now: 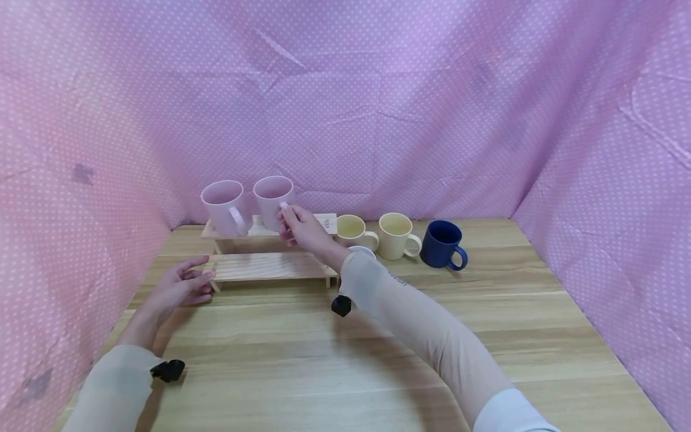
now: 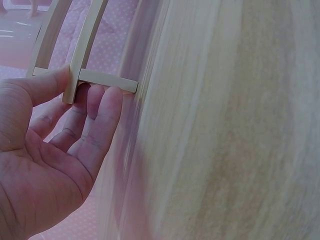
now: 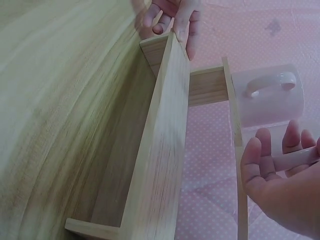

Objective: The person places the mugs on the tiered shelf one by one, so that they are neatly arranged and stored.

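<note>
A two-tier wooden rack [image 1: 270, 266] stands toward the back left of the table. On its upper tier sits a pink mug [image 1: 218, 210], handle facing forward. Beside it to the right is a second pink mug [image 1: 268, 207], whose handle my right hand [image 1: 309, 231] grips; in the right wrist view, curled fingers [image 3: 252, 160] surround that handle. My left hand [image 1: 180, 285] holds the left end of the lower tier. Seen from the left wrist, the thumb [image 2: 52, 85] lies on one face of the board's end [image 2: 75, 90] and the fingers on the other.
Right of the rack stand two yellow mugs [image 1: 393, 234] and a dark blue mug [image 1: 439, 243]. A whitish cup rim [image 1: 364, 249] shows behind my right forearm, mostly hidden. Pink dotted cloth [image 1: 345, 108] encloses the wooden table [image 1: 302, 372] at the back and sides.
</note>
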`<state>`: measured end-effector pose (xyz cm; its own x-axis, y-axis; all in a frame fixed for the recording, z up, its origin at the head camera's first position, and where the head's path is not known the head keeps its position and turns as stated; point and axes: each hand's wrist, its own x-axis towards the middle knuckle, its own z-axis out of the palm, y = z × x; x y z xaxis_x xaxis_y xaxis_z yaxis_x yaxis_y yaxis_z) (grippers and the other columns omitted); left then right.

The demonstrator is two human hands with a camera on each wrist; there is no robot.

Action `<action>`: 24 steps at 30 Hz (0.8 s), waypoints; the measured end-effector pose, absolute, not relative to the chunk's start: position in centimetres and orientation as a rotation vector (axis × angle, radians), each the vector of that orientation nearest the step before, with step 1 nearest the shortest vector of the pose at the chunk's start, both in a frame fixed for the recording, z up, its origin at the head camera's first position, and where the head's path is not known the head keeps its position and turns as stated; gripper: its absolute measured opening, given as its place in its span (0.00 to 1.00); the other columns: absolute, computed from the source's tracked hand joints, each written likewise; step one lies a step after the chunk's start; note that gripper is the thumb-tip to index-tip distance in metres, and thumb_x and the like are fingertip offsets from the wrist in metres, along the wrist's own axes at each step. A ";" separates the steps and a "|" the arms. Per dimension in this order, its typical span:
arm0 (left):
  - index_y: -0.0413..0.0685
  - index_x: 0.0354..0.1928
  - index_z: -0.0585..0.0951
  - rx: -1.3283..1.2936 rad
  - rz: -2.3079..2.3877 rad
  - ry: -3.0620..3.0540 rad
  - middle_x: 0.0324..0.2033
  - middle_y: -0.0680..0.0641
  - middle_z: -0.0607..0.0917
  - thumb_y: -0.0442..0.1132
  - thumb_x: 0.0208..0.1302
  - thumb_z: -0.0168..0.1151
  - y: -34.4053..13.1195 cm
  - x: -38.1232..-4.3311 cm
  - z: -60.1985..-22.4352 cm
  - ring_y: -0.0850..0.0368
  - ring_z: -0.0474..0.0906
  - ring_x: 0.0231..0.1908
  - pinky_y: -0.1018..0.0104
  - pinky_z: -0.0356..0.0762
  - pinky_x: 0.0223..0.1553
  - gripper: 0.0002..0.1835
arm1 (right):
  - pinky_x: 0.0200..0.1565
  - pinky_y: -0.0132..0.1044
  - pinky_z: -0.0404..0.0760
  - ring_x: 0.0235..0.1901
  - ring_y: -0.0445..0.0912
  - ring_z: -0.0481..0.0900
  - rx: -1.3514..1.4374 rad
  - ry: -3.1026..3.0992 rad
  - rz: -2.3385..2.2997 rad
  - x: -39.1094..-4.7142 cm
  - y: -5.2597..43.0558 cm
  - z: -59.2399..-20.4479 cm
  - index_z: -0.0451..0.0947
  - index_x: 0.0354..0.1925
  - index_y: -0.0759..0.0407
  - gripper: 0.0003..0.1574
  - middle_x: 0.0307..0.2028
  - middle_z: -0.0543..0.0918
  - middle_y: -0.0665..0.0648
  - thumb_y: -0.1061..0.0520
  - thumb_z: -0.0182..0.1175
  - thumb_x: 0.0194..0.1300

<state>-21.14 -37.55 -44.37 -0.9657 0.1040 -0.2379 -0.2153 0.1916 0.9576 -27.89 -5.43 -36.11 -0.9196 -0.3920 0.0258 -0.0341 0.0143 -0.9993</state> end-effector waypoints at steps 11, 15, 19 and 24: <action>0.40 0.79 0.50 -0.106 1.855 2.212 0.41 0.51 0.80 0.40 0.72 0.64 -37.3 -21.2 -44.5 0.58 0.82 0.36 0.58 0.88 0.46 0.43 | 0.45 0.47 0.83 0.41 0.51 0.79 -0.474 2.116 -1.857 -27.2 -4.3 -35.4 0.74 0.58 0.57 0.26 0.43 0.79 0.56 0.41 0.40 0.83; 0.39 0.79 0.52 -0.100 1.853 2.217 0.39 0.52 0.80 0.41 0.72 0.64 -37.0 -21.2 -44.7 0.58 0.82 0.37 0.57 0.88 0.46 0.42 | 0.51 0.47 0.83 0.49 0.54 0.79 -0.499 2.217 -1.746 -26.6 -2.9 -35.1 0.72 0.63 0.56 0.28 0.53 0.79 0.58 0.41 0.39 0.83; 0.38 0.78 0.52 -0.095 1.866 2.222 0.39 0.53 0.81 0.41 0.72 0.64 -36.9 -21.1 -44.8 0.58 0.82 0.36 0.57 0.88 0.45 0.42 | 0.60 0.47 0.79 0.62 0.54 0.75 -0.593 2.365 -1.608 -25.6 -0.9 -34.8 0.67 0.71 0.53 0.32 0.63 0.77 0.56 0.38 0.37 0.83; 0.38 0.78 0.51 -0.088 1.870 2.228 0.39 0.52 0.80 0.40 0.73 0.64 -37.4 -20.9 -44.4 0.59 0.82 0.36 0.58 0.88 0.45 0.42 | 0.69 0.50 0.71 0.70 0.49 0.67 -0.693 2.424 -1.557 -23.8 2.5 -34.6 0.61 0.76 0.50 0.34 0.69 0.72 0.55 0.37 0.37 0.83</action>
<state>-20.90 -37.40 -44.43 -0.9714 0.1017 -0.2144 -0.1935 0.1832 0.9638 -23.83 2.48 -34.56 -0.8757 -0.4727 0.0985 -0.2860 0.3434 -0.8946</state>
